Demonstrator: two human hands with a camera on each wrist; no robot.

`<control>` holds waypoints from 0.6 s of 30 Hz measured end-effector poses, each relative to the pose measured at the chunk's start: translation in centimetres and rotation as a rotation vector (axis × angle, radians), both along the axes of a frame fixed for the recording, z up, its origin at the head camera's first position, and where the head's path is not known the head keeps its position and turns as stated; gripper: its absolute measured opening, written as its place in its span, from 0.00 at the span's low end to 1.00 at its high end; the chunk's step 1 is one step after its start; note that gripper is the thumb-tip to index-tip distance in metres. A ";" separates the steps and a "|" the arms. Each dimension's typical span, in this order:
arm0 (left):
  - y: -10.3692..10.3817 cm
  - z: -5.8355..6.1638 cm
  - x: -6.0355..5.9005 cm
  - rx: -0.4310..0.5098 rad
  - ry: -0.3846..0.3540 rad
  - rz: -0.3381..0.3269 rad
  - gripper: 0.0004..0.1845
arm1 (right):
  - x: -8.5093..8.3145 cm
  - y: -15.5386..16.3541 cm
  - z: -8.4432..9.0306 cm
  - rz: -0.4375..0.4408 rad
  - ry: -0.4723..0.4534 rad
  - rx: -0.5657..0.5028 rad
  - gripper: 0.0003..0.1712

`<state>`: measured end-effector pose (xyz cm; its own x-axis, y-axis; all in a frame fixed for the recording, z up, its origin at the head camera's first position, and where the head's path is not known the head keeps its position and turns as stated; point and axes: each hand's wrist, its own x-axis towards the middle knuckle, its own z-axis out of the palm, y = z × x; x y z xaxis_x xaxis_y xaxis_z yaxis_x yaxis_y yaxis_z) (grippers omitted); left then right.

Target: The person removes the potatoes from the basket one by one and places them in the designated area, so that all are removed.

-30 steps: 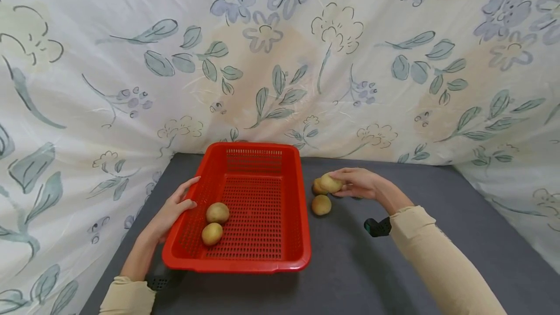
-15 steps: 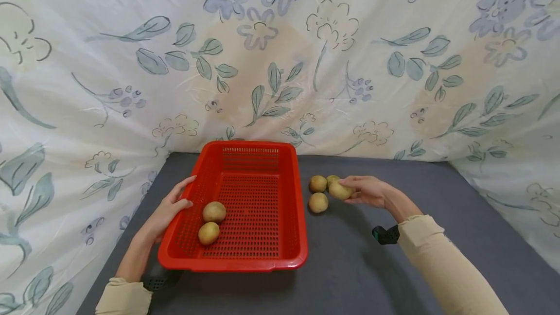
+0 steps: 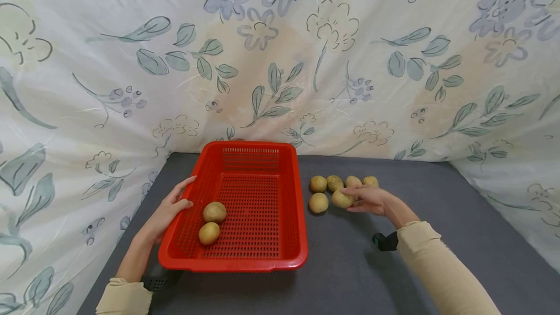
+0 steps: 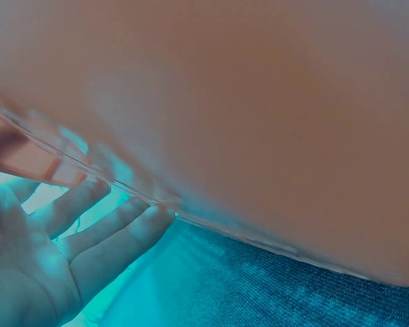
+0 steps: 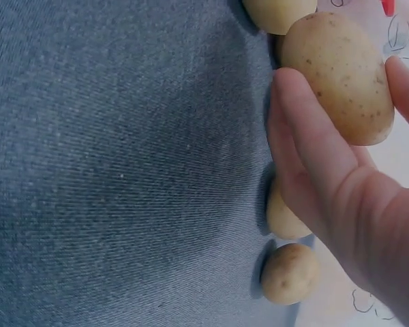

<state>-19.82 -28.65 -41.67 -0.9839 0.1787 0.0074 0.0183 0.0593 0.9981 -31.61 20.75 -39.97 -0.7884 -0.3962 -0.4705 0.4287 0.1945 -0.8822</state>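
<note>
**A:** Starting at the left, what was the left hand [image 3: 168,210] doing?

**B:** It rested against the left wall of the red basket [image 3: 258,262], fingers straight and relaxed, holding nothing. In the left wrist view the fingers [image 4: 102,235] lay flat beside the basket's wall.

**A:** And inside the basket?

**B:** Two potatoes [image 3: 214,212] lay near its left wall, touching or almost touching each other, on the perforated floor.

**A:** Moving right?

**B:** On the grey bench [image 3: 459,208], just right of the basket, sat a cluster of loose potatoes [image 3: 318,183]. The right hand [image 3: 372,199] was at the cluster's near edge, fingers and thumb curled round the held potato [image 5: 341,71]. I couldn't tell whether that one was touching the bench or just above it.

**A:** How would you judge it to handle?

**B:** Firm and fairly dense, I'd say, with dry, slightly rough skin, so not slippery and not fragile. It's rounded, so it would likely roll if set down loosely. The grip across its middle, thumb opposite the fingers, looked like the sensible place to take it.
</note>
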 end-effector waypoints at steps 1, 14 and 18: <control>0.0 0.0 0.0 0.001 -0.001 0.002 0.35 | 0.0 0.0 -0.1 -0.003 0.004 0.006 0.42; 0.1 -0.2 -0.1 0.024 -0.019 0.004 0.35 | -0.4 -0.2 -1.5 0.011 0.020 0.077 0.31; 0.1 -0.2 -0.2 0.025 -0.012 0.008 0.34 | -0.3 -0.3 -1.5 0.048 0.036 0.103 0.29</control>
<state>-20.00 -28.57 -41.91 -0.9853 0.1707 0.0003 0.0063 0.0349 0.9994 -31.95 20.46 -41.47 -0.7871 -0.3849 -0.4820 0.3850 0.3039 -0.8715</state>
